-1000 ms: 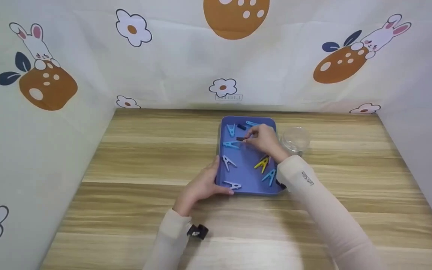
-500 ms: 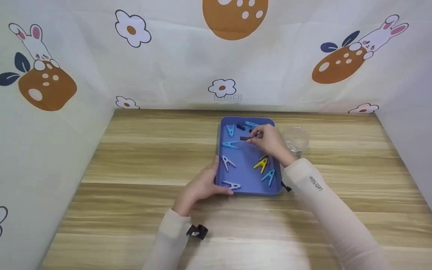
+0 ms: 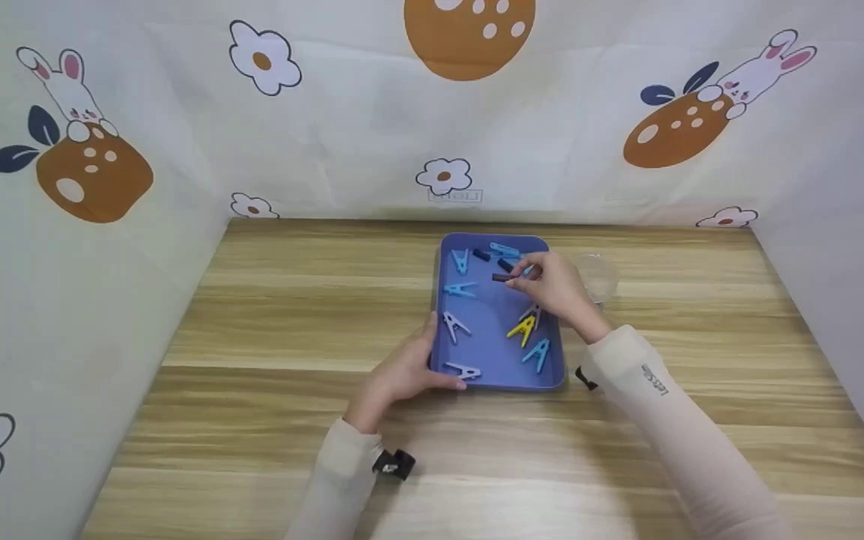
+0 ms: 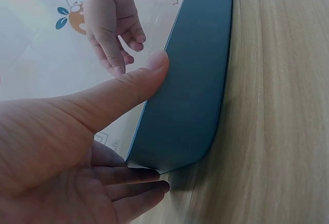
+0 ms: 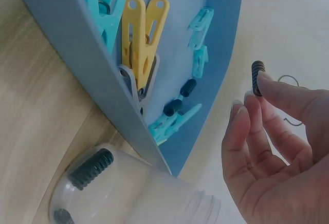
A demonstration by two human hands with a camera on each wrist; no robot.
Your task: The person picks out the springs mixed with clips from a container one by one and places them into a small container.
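In the head view my right hand (image 3: 558, 289) pinches a small dark ribbed cylinder (image 3: 502, 277) between thumb and fingertips, above the blue tray (image 3: 488, 360). The right wrist view shows this ribbed cylinder (image 5: 258, 77) upright at the fingertips. My left hand (image 3: 402, 369) holds the tray's near left corner, its thumb on the near wall and its fingers along the side. Inside the tray lie several light blue clothespins (image 3: 460, 289), pale ones (image 3: 456, 326), a yellow clothespin (image 3: 523, 330) and two more dark ribbed cylinders (image 3: 481, 255).
A clear jar (image 5: 149, 193) stands right of the tray, partly behind my right hand in the head view. Dark ribbed cylinders (image 5: 91, 168) lie inside it. Patterned cloth walls (image 3: 357, 135) border the wooden table (image 3: 289, 315) at the back and sides.
My right hand has moved to the right, towards the jar, carrying the pinched ribbed cylinder. The left hand stays on the tray corner.
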